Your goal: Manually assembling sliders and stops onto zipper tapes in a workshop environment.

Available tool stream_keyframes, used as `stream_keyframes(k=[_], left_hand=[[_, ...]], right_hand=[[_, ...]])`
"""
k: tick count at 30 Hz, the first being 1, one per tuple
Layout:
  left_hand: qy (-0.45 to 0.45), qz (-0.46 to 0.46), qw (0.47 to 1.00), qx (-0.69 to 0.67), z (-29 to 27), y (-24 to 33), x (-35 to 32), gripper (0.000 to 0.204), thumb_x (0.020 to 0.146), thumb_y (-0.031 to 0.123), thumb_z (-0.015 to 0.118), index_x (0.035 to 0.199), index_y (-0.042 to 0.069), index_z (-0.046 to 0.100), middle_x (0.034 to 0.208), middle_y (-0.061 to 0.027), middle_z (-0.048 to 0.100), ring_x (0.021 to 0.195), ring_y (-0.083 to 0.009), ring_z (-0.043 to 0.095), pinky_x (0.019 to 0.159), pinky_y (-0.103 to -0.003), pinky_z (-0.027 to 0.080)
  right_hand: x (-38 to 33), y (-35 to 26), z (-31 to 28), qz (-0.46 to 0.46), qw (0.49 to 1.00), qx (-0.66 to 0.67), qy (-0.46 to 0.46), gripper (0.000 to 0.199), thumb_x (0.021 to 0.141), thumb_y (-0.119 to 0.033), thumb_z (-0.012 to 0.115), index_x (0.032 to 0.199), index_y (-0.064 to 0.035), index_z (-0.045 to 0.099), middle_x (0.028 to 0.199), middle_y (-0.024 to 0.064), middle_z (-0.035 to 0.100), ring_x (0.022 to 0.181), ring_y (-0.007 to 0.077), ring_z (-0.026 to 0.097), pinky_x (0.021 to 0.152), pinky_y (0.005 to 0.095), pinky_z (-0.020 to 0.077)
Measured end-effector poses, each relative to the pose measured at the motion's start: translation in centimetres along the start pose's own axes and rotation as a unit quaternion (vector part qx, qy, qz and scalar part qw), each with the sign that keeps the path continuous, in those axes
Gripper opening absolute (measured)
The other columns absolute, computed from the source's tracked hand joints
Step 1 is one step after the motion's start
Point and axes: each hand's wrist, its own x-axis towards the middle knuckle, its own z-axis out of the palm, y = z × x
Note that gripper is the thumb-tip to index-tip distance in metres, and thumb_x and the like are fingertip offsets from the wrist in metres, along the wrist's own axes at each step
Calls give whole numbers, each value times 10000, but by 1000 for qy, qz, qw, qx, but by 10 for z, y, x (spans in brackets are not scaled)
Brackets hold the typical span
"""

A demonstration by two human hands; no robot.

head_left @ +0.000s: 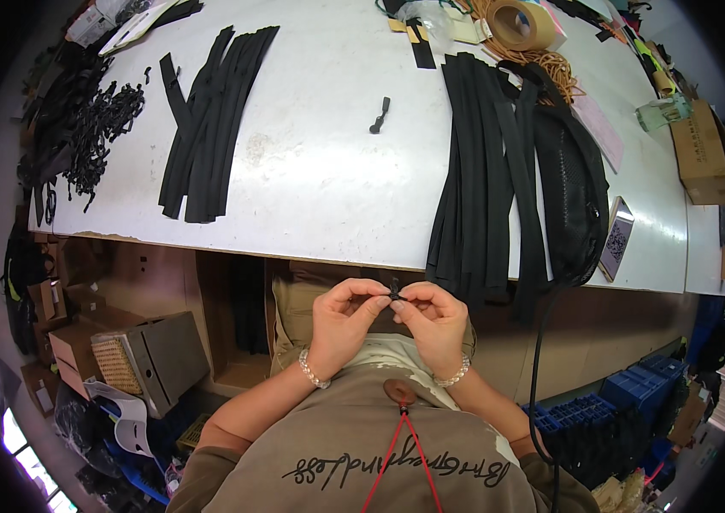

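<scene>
Both hands meet just below the near table edge, fingertips pinched together on one small black part. The left hand clamps it from the left with thumb and forefinger; the right hand clamps it from the right, fingers curled over the top. The part is too small to identify; it looks like a black slider or clip. It sits between the two sets of fingertips, held in the air above the person's lap. Each wrist carries a bead bracelet.

Directly beyond the hands: white table, its front edge just above the fingertips. To the right of the grip, a bundle of black strips lies on the table and drapes over the edge, hanging just beside the right hand. A black bag lies against the bundle's right side, and a phone lies right of the bag, near the edge.

Mid-table, alone: one small black piece. Left of centre, a second stack of black strips lies flat. At the far left edge is a heap of small black parts. Far right corner: tape roll and cardboard box.

Under the table, left: open cardboard boxes.
</scene>
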Motion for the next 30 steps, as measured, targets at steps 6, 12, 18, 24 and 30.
stream_keyframes(k=[6,12,18,24,30], left_hand=[[-5,-49,999,3,-6,-4,4,87,822,-6,618,908,-1,607,864,-28,621,794,-59,559,707,-199,469],[-2,-260,949,-180,-15,-18,14,51,870,80,579,880,33,597,850,-31,622,766,-81,568,691,-217,471],[21,-262,941,-213,-9,-21,18,62,875,69,563,905,35,605,859,-39,630,796,-94,578,735,-238,469],[34,-248,945,-211,-9,-27,25,72,856,48,586,906,12,623,852,-55,642,782,-96,582,732,-234,464],[44,-236,950,-201,-3,-22,25,55,851,44,596,866,1,628,816,-51,644,735,-85,577,693,-218,456]], right_hand=[[2,5,-8,75,996,12,-46,59,832,16,594,885,42,586,755,37,595,644,88,571,567,199,470],[11,18,-8,231,960,154,16,103,858,-75,597,928,-3,573,740,38,581,602,106,550,551,230,457],[18,27,-6,235,956,171,50,87,847,-62,605,910,-12,573,764,35,574,603,106,533,554,241,451],[22,29,1,212,960,160,93,46,839,-27,598,878,-9,583,780,41,586,614,112,533,557,238,447],[21,27,7,219,946,198,136,45,827,-11,605,869,-11,589,785,46,594,609,109,530,550,237,446]])
